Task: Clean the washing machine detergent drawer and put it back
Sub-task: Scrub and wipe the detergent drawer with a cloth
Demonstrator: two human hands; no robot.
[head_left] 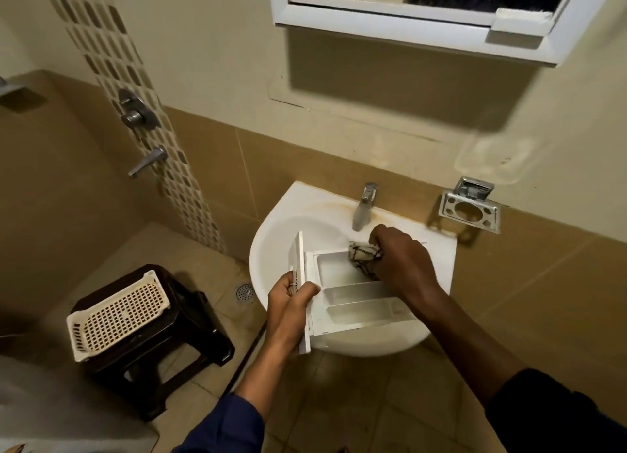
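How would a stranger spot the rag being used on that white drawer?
Start at the white sink against the wall; a white detergent drawer is held over it. At the drawer's end nearest the tap, the right hand grips a crumpled cloth. It is the only soft, patterned thing there: cream with dark squiggly lines.

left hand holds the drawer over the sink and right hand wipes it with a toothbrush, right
Not a toothbrush: the head view shows the right hand holding a patterned cloth in the drawer. The left hand does hold the drawer over the sink.
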